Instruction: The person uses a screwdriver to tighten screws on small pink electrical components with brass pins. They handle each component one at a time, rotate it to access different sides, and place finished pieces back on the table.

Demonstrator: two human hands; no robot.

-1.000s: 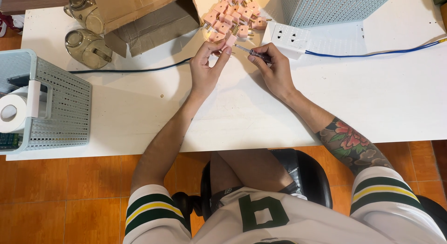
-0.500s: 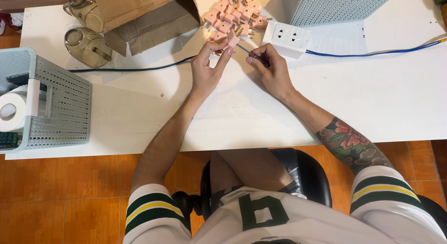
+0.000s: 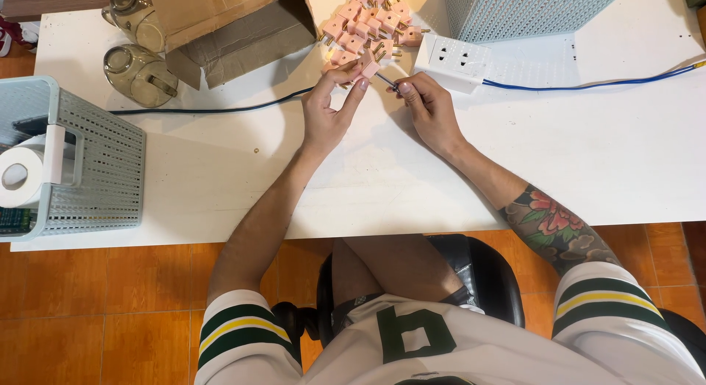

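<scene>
My left hand (image 3: 331, 109) pinches a small pink plug (image 3: 365, 67) between thumb and fingertips above the white table (image 3: 220, 172). My right hand (image 3: 428, 109) holds the end of a thin blue cable (image 3: 384, 80) right up against that plug. Just beyond both hands lies a pile of several pink plugs (image 3: 368, 21). A white socket strip (image 3: 452, 60) sits to the right of the pile, with a blue cable (image 3: 588, 83) running off to the right.
A torn cardboard box (image 3: 228, 28) and two glass jars (image 3: 140, 72) stand at the back left. A pale mesh basket (image 3: 88, 164) with a paper roll (image 3: 18, 175) is at the left edge, another mesh basket (image 3: 522, 10) at the back right. A dark cable (image 3: 213, 109) crosses the table.
Both hands stay at the same spot by the plug pile. The fingers have shifted slightly on the pink plug and cable end.
</scene>
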